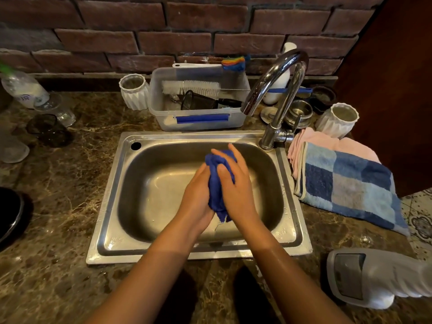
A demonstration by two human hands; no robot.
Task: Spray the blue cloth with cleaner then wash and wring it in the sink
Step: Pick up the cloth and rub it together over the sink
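While over sink, both hands' grip around blue cloth

Left hand, right hand squeezing blue cloth over sink.

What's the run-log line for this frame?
phase: wringing | left hand: grips blue cloth | right hand: grips cloth | location: over sink | faucet: no water visible

A single wide-angle head view looked forward and steeply down from above the counter's front edge. It faced the brick wall, with the steel sink close below at centre and the frame edges bowed by the lens.
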